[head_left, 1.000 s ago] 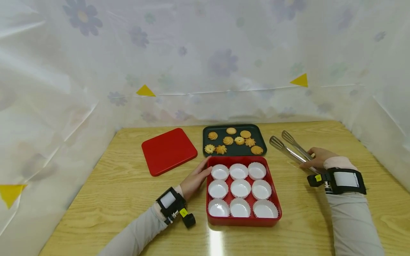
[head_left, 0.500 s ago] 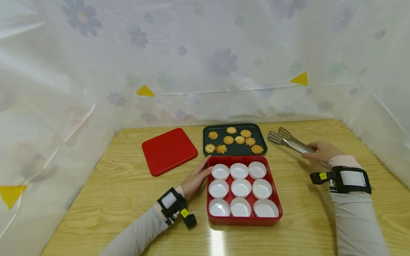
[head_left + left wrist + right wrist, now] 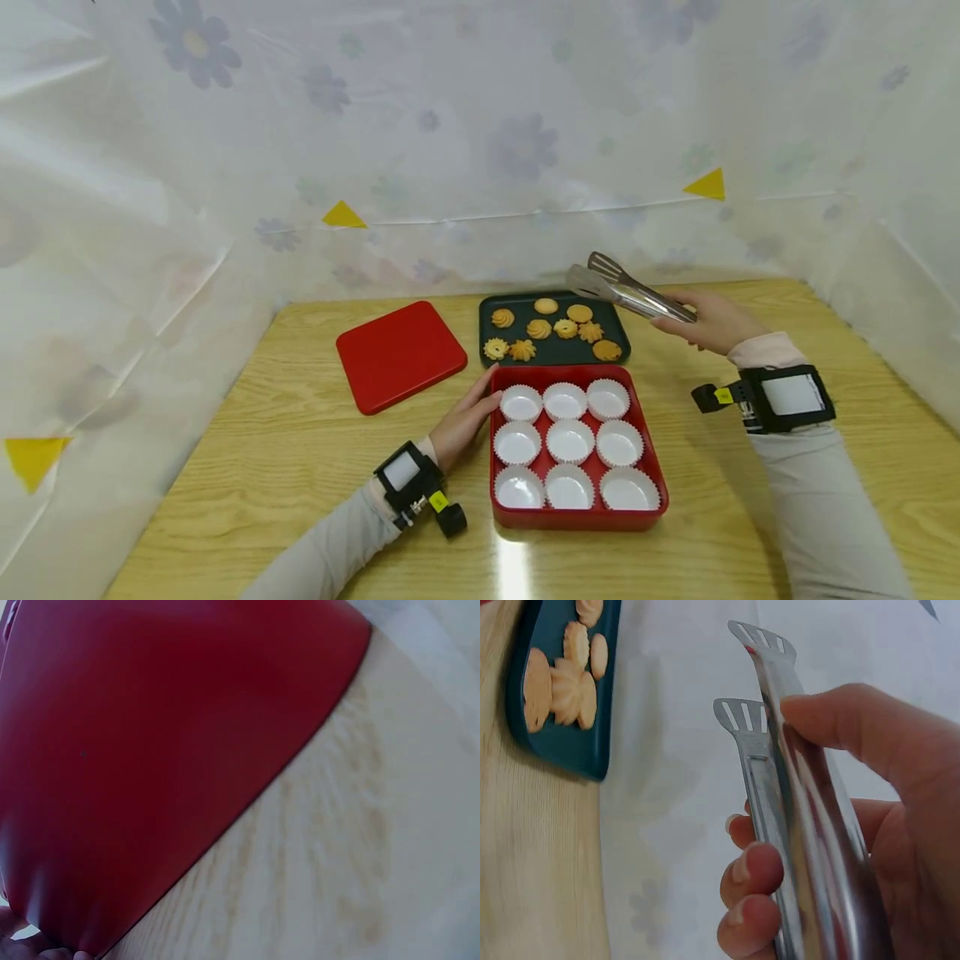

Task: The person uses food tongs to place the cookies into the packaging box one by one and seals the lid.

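My right hand point(image 3: 708, 321) holds metal tongs point(image 3: 633, 298) in the air, their slotted heads at the tray's back right corner. In the right wrist view, the thumb presses one arm of the tongs point(image 3: 810, 802) and curled fingers wrap the other; the heads stand apart with nothing between them. With fairly straight fingers, my left hand point(image 3: 461, 425) rests against the left side of a red box point(image 3: 577, 521). White paper cups point(image 3: 570, 442) fill the box in rows. Behind it lies a dark green tray point(image 3: 562, 353) with several cookies point(image 3: 538, 329).
A flat red lid point(image 3: 401, 357) lies on the wooden table point(image 3: 300, 467), left of the tray. Flower-patterned sheeting point(image 3: 480, 125) encloses the back and sides, with yellow triangles stuck on it.
My right hand has raised the tongs off the table and carried them left and away from me, towards the tray. The left hand has stayed at the box.
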{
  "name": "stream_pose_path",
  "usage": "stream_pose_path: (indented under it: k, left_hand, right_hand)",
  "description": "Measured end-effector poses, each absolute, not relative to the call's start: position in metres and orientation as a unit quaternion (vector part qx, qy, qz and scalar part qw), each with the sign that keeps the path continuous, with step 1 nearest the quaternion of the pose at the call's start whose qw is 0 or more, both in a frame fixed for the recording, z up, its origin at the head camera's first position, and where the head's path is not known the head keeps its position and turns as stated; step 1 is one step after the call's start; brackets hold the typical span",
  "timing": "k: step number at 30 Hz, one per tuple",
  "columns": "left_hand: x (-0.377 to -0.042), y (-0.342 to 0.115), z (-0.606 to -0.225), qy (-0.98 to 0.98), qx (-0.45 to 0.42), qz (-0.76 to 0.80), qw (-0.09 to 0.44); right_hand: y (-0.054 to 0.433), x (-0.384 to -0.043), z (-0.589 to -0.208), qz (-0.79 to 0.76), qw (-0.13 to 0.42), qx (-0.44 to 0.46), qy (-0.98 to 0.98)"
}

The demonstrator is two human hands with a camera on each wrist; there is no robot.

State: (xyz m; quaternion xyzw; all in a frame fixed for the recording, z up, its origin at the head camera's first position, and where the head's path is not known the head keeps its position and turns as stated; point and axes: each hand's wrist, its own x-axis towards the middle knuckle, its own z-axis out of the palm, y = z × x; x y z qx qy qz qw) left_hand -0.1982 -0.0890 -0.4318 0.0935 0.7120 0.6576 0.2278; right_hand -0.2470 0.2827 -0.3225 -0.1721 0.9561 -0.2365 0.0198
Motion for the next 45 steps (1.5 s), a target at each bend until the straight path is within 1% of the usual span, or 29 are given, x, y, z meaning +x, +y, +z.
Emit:
stream_pose_path:
  k: [3, 10, 14, 18, 21, 28, 34, 45]
  left_hand:
    - [-0.198, -0.088, -0.432, 0.711, 0.094, 0.658, 0.227]
    - [-0.198, -0.09, -0.432, 0.711, 0.094, 0.658, 0.23]
    - [-0.199, -0.091, -0.433, 0.711, 0.095, 0.658, 0.229]
    - [-0.199, -0.091, -0.433, 0.712, 0.095, 0.656, 0.232]
    - [-0.199, -0.09, -0.434, 0.712, 0.094, 0.656, 0.232]
    - [-0.199, -0.087, -0.435, 0.71, 0.096, 0.66, 0.226]
    - [-0.2, -0.085, -0.436, 0.714, 0.097, 0.657, 0.221]
    - [-0.201, -0.084, -0.437, 0.716, 0.097, 0.655, 0.223]
  right_hand:
    - [0.267, -0.259, -0.318, -0.217, 0.026, -0.19, 0.957]
    - [0.233, -0.287, -0.321, -0.113, 0.014, -0.25, 0.961]
    - [0.213, -0.299, -0.325, -0.065, 0.037, -0.275, 0.958]
    - [0.195, -0.306, -0.327, -0.038, 0.065, -0.276, 0.958]
    - [0.185, -0.31, -0.329, -0.029, 0.071, -0.275, 0.958]
    - [0.177, -0.323, -0.34, -0.021, 0.076, -0.269, 0.96]
    - [0.172, -0.321, -0.34, -0.021, 0.088, -0.258, 0.962]
    - [0.165, -0.326, -0.343, -0.014, 0.094, -0.264, 0.96]
